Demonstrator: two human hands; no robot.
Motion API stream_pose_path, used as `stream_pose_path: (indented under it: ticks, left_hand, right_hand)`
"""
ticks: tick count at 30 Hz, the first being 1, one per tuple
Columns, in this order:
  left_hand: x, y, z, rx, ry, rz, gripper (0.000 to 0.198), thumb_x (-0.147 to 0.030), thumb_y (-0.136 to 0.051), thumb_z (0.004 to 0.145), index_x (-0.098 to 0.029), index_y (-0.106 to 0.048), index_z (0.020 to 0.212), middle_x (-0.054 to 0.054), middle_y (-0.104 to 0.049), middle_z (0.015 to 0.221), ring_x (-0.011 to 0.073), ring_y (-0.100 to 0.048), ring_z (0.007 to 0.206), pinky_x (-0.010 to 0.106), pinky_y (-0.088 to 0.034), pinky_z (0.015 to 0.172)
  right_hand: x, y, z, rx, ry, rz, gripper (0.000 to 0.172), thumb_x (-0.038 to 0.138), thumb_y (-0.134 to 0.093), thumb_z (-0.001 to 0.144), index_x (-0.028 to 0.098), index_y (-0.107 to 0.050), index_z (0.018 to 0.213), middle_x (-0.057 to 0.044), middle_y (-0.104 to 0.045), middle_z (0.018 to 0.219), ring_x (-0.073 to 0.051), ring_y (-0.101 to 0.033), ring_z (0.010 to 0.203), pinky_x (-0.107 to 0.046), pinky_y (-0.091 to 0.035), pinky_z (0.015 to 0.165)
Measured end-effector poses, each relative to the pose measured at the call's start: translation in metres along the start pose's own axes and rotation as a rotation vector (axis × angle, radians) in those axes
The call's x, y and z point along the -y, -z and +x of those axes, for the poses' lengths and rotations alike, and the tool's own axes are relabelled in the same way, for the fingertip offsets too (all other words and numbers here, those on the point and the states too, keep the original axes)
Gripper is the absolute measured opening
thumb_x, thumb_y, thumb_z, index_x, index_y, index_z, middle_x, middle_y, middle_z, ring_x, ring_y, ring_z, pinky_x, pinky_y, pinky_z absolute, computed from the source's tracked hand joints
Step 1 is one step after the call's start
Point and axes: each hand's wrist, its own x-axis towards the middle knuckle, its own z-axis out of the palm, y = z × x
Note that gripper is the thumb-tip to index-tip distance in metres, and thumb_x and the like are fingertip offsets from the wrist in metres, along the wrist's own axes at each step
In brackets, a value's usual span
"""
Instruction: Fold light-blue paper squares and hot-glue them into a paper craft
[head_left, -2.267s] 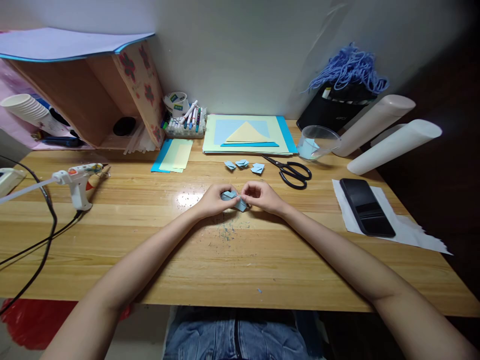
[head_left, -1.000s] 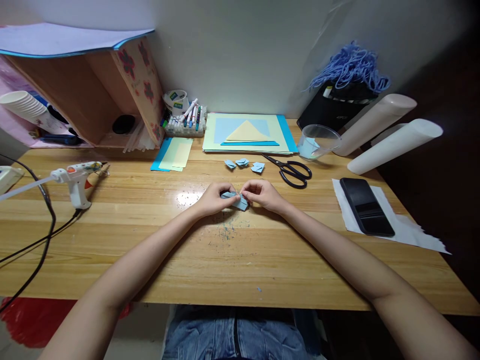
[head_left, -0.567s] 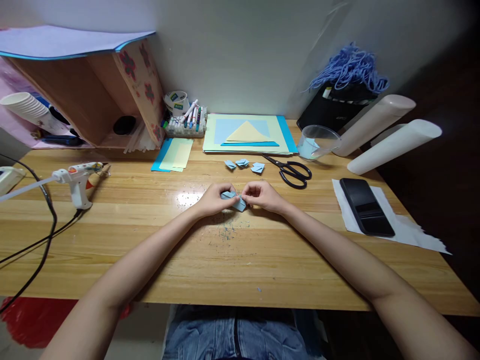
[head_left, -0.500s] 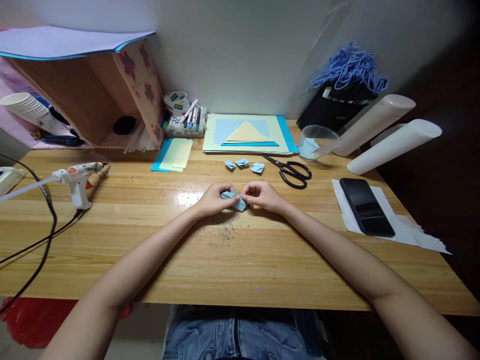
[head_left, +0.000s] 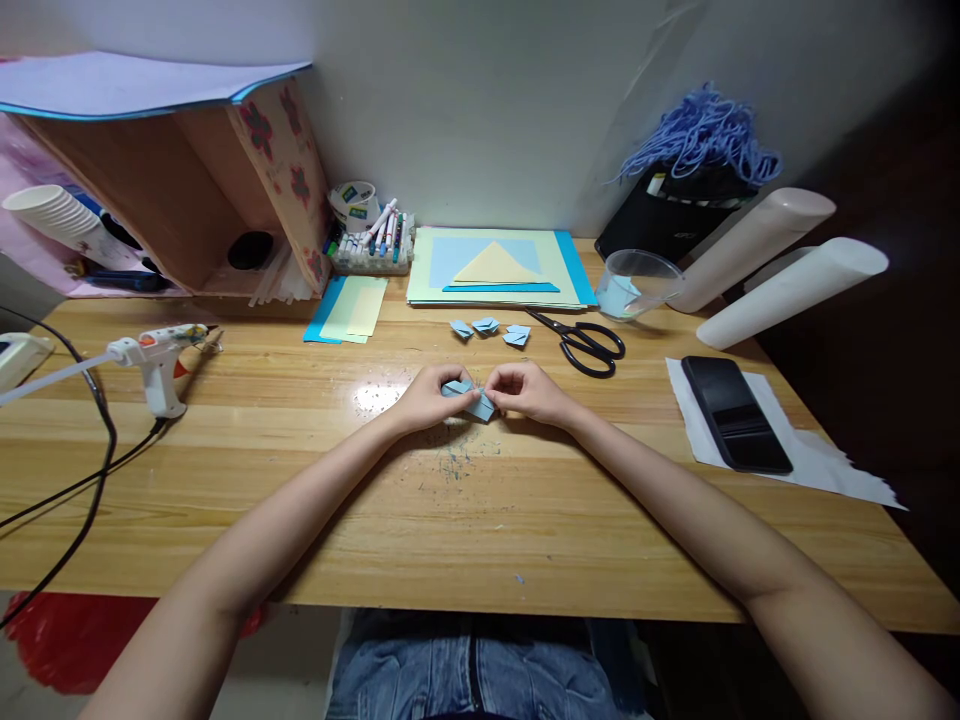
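Note:
A small folded piece of blue-grey paper [head_left: 480, 405] is held just above the table between my two hands. My left hand [head_left: 433, 398] pinches its left part, thumb on top. At its right end, the thumb and fingertips of my right hand [head_left: 529, 392] are pressed together on the paper's edge. The fingertips hide parts of the folds. Just beyond my hands lie several small folded blue paper pieces [head_left: 517, 336]. Black-handled scissors [head_left: 589, 347] rest to their right, blades pointing left. Tiny dark scraps [head_left: 454, 460] are scattered on the table in front of the paper.
At left stand a glue gun [head_left: 154, 365] with its cable and an open decorated box [head_left: 281, 180]. Along the back are markers [head_left: 375, 240], stacked paper sheets [head_left: 431, 290] and a clear plastic cup [head_left: 637, 285]. A phone [head_left: 735, 415] lies on tissue at right, near white rolls [head_left: 791, 292].
Both hands keep their hold on the folded paper, with at most a tiny shift of the fingers. The whole view has moved very slightly.

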Motion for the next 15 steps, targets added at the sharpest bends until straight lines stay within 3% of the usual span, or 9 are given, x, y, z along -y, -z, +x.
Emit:
stream_pose_path:
  ticks: [8,11,15]
  left_hand:
    - [-0.0027,0.0008,0.0009,-0.063,-0.003,-0.062,0.029,-0.043,-0.055,0.077,-0.014,-0.055,0.075,0.001,-0.055,0.072,0.0116,-0.049,0.067,0.022,-0.037,0.061]
    - [0.0004,0.0002,0.0028,-0.145,-0.013,-0.118,0.027,-0.042,-0.055,0.078,-0.015,-0.055,0.081,0.002,-0.057,0.078,0.0122,-0.051,0.072,0.023,-0.039,0.066]
    - [0.0045,-0.0003,0.0042,-0.175,0.007,-0.161,0.028,-0.043,-0.056,0.077,-0.015,-0.052,0.076,0.0,-0.053,0.071,0.0108,-0.048,0.066,0.023,-0.038,0.063]
  right_hand:
    - [0.0016,-0.0032,0.0012,-0.077,0.014,0.022,0.027,0.04,-0.065,0.072,0.016,-0.052,0.076,0.001,-0.055,0.068,-0.009,-0.054,0.054,-0.023,-0.045,0.052]
    - [0.0035,-0.004,0.0021,-0.123,0.018,0.036,0.029,0.042,-0.064,0.072,0.018,-0.048,0.073,0.003,-0.052,0.066,-0.01,-0.053,0.053,-0.024,-0.045,0.052]
    - [0.0048,-0.0043,0.0033,-0.195,0.044,0.009,0.027,0.042,-0.061,0.073,0.019,-0.046,0.07,0.003,-0.049,0.065,-0.011,-0.05,0.057,-0.025,-0.043,0.054]
